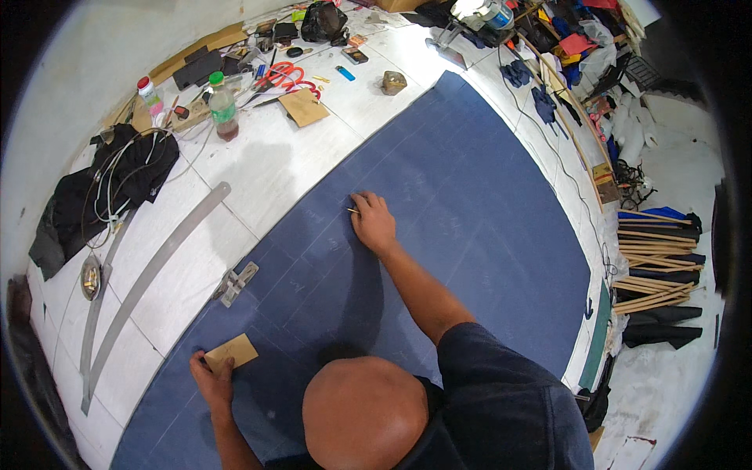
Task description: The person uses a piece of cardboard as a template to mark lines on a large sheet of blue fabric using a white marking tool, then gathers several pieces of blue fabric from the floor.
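Note:
Dark blue cloth (501,235) lies spread over the table, with thin pale lines drawn on it. At its near left edge my left hand (211,381) grips a small tan cardboard piece (237,352), thumb on top, against the cloth. My right hand (374,222) rests farther up near the cloth's left edge, its fingers closed round a short thin pale stick (353,210); whether it is chalk or a pencil I cannot tell. Between the two hands, a metal clamp-like piece (236,283) sits on the cloth's edge.
Long metal rulers, one (149,278) wide, lie left on the white tiled table (235,168). Beyond are a black cloth heap (129,168) with cables, a green-capped bottle (223,110), a cardboard sheet (304,107) and a stone-like block (394,82). A cutting machine (479,17) stands at the far end.

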Demonstrator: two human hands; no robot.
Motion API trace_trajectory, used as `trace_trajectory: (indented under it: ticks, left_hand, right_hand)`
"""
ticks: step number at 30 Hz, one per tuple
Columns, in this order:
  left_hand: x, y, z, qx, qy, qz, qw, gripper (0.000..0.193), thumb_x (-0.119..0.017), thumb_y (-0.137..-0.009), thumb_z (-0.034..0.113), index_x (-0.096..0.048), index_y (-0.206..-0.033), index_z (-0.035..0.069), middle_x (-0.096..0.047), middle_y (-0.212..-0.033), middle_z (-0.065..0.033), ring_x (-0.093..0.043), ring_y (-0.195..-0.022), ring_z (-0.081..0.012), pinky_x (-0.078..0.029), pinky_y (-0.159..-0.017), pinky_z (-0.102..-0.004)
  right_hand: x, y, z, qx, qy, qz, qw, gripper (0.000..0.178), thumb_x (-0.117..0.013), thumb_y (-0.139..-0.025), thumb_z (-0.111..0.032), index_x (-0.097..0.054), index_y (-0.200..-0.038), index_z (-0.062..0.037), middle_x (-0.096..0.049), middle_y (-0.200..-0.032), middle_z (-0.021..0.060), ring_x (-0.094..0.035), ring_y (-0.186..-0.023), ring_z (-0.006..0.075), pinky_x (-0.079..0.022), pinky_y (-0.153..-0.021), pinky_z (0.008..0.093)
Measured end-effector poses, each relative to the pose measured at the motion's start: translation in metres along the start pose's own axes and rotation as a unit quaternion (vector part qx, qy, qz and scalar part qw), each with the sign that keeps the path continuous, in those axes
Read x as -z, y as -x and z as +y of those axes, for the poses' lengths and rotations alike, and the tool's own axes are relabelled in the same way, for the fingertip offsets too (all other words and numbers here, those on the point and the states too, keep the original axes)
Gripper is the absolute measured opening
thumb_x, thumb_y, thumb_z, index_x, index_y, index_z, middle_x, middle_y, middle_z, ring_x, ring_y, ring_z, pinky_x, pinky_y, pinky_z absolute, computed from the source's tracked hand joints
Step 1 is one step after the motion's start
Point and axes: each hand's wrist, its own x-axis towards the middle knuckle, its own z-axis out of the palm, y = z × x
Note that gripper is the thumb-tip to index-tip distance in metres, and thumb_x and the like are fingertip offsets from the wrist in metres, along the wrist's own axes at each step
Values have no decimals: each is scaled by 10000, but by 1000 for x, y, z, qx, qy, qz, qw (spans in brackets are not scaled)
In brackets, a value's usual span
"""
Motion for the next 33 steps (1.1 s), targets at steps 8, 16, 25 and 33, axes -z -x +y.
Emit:
trace_trajectory:
  ticks: [8,16,25,33]
  left_hand:
    - [4,-3,-11,-2,-22,-12,1000,630,-841,-780,115,-472,-1280,12,-522,-1169,-153,-542,-953,-255,-470,-879,-381]
    - [5,-5,-5,25,23,-25,999,633,-849,-762,115,-471,-1260,15,-510,-1092,-123,-515,-910,-228,-457,-852,-368]
    - [4,-6,-6,12,-7,-22,1000,648,-857,-754,129,-470,-1261,14,-504,-1080,-116,-496,-924,-237,-447,-858,-364]
    - [5,-6,-11,14,3,-21,1000,637,-851,-766,118,-467,-1264,13,-504,-1095,-118,-505,-924,-239,-453,-862,-364]
  right_hand:
    - [-15,13,-33,-4,-15,-49,999,343,-662,-885,-199,-662,-1224,-149,-580,-982,92,-611,-895,299,-553,-733,443]
    - [-24,15,-35,-15,-12,-13,1000,310,-648,-897,-206,-680,-1204,-172,-567,-911,91,-615,-854,286,-539,-691,421]
    - [-27,18,-33,4,-8,22,1000,328,-658,-873,-187,-690,-1197,-151,-568,-905,84,-615,-844,265,-536,-712,412]
    - [-21,11,-38,-16,-4,-26,1000,348,-656,-889,-211,-669,-1232,-152,-572,-937,97,-625,-852,288,-540,-720,438]
